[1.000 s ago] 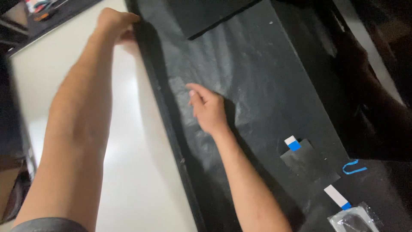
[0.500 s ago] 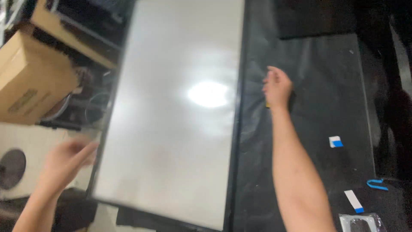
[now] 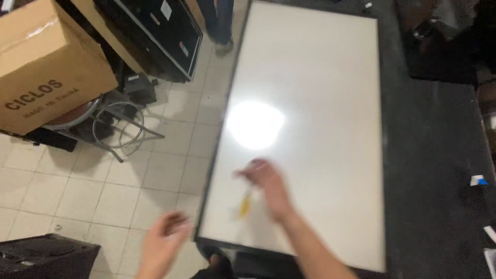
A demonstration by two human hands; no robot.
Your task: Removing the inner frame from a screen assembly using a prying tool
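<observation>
Panel top: the wide white panel (image 3: 310,103) is bare and flat, open to pass over, apart from a small yellow thing (image 3: 244,206) near its near edge.
Left of panel: open tiled floor (image 3: 170,155), until the cardboard box (image 3: 49,62), metal stool (image 3: 111,121) and black cabinet (image 3: 155,31) crowd it.
Right of panel: dark table (image 3: 434,155), mostly open; small white-and-blue tabs (image 3: 478,180) at its edge.

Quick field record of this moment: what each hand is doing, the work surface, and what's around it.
right hand: blurred, over the near part of the white panel, a small yellow thing at its fingers; grip unclear
left hand: blurred, open, beside the panel's near left corner, over the tiled floor
white panel: large, flat, dark-edged, with a lamp glare
black sheet: under the panel, right side
cardboard box: on a metal stool, left
</observation>
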